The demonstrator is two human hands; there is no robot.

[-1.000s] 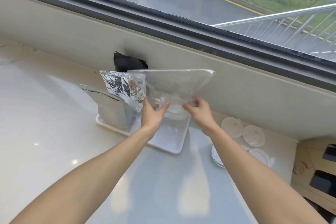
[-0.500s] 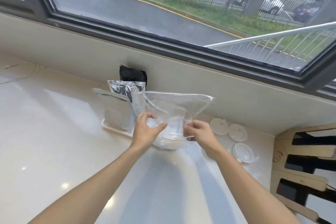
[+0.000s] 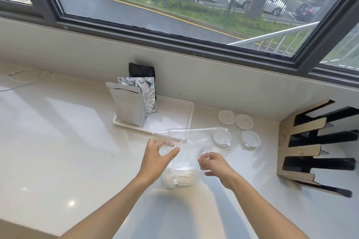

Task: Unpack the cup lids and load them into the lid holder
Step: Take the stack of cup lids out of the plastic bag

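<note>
A clear plastic bag [image 3: 191,141] stands on the counter with a stack of white cup lids [image 3: 181,177] in its bottom. My left hand [image 3: 155,161] holds the bag's left side between thumb and blurred fingers. My right hand [image 3: 215,165] pinches its right side with curled fingers. Several loose lids [image 3: 244,121] lie on the counter behind the bag to the right. The lid holder [image 3: 303,149], cardboard with dark slots, stands at the far right.
A white tray [image 3: 187,116] behind the bag carries a silver foil pouch [image 3: 130,105], a crumpled foil bag [image 3: 145,93] and a black bag [image 3: 141,70]. The wall and window sill run along the back. A thin cable [image 3: 25,77] lies far left.
The bag has come down from above the tray to the counter nearer me, both hands still on it. The view has widened, showing the lid holder.
</note>
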